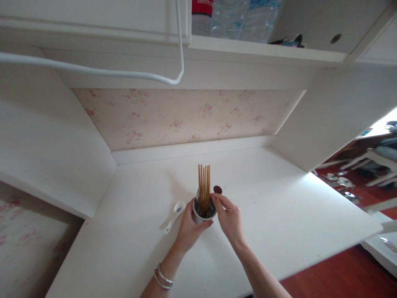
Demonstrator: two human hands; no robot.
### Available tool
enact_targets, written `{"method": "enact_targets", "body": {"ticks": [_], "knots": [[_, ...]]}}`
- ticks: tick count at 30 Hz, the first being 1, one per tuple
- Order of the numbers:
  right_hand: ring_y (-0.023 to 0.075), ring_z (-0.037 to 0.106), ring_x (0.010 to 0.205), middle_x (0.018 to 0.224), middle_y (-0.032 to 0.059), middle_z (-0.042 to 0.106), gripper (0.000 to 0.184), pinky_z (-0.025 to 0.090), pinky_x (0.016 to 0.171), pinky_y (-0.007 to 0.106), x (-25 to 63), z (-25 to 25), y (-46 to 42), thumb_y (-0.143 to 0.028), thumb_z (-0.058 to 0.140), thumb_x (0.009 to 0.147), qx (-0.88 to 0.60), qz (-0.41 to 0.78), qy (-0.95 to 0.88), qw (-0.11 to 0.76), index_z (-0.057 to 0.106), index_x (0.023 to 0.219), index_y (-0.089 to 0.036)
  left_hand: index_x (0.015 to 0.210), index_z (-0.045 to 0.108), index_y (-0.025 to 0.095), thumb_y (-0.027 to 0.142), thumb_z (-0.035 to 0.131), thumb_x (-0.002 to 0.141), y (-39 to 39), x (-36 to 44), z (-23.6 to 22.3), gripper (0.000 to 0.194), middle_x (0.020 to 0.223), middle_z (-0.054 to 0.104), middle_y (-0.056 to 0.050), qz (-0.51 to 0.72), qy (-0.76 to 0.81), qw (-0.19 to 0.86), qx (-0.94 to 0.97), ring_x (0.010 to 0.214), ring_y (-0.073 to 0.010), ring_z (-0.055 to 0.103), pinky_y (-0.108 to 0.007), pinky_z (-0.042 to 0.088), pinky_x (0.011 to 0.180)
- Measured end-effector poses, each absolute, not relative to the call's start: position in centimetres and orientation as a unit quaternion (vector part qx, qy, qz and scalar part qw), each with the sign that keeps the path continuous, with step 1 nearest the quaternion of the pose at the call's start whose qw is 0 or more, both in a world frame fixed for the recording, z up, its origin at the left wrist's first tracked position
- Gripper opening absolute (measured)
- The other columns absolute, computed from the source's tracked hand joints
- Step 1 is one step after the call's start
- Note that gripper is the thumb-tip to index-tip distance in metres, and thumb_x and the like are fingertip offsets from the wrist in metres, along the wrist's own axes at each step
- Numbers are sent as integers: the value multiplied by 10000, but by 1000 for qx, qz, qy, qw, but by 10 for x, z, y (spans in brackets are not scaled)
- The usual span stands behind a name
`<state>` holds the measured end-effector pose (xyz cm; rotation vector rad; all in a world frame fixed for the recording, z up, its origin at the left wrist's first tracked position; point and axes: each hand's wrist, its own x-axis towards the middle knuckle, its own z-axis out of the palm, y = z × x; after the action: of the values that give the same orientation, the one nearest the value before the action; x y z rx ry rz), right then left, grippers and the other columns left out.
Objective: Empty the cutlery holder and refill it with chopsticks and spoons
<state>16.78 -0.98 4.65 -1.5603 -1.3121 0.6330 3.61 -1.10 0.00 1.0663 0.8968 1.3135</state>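
My left hand [188,227] is wrapped round a small white holder cup [203,215] that stands on the white desk [279,207]. Several wooden chopsticks [204,186] stand upright in the cup. My right hand [228,216] is at the cup's right rim, fingers bent and touching it beside the chopsticks. A small dark round thing [217,189] lies on the desk just behind my right hand. A white ceramic spoon [175,215] with a blue pattern lies left of my left hand.
The desk sits in a white alcove with a floral back panel [186,116]. A white cable [124,74] hangs above. Water bottles [235,16] stand on the shelf overhead. Red wood floor and furniture [356,182] show at the right.
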Motion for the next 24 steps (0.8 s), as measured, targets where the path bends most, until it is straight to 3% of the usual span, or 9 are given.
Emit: {"method": "enact_targets", "body": {"ticks": [6,12,15,19,21,24], "knots": [[214,673,953,1072,36,713,242,521,861,306,168,28,-9,-393,568,852,-592,326,-520,522,716,960,-234,1244,506,184,236,833,568,-10,37,-1,752,1210,616,-118,550,393,569,467,1134,-268,566,-411,409,1006],[250,569,1159,1271,80,605,214,437,1008,437,176,16,-23,-363,610,838,-520,382,-461,610,647,1008,-239,1249,510,198,245,820,585,-11,34,2,735,1197,624,-109,533,409,559,486,1123,-270,569,-414,419,994],[241,510,1224,1335,64,543,419,401,1039,467,179,9,-30,-335,669,803,-469,406,-476,623,506,1188,-299,1220,540,198,278,813,601,-11,33,6,681,1169,638,-106,519,417,551,502,1096,-276,581,-409,439,969],[259,395,1321,1428,62,436,805,309,1103,487,176,0,-28,-318,775,700,-447,479,-530,539,331,1371,-331,1229,526,199,287,802,616,-10,33,9,678,1183,631,-103,519,399,550,519,1068,-275,592,-393,462,942],[277,416,1303,1410,74,458,842,303,1098,505,172,-1,-24,-318,787,683,-442,495,-540,517,325,1387,-311,1250,508,207,276,771,655,-11,33,9,655,1201,624,-98,513,396,549,528,1061,-270,597,-392,475,927],[302,497,1224,1305,91,559,752,336,1064,520,167,-1,-18,-327,785,679,-444,485,-546,520,420,1333,-263,1298,482,239,241,736,690,-16,31,9,658,1242,602,-82,500,416,501,571,1129,-272,561,-414,429,992]]}}
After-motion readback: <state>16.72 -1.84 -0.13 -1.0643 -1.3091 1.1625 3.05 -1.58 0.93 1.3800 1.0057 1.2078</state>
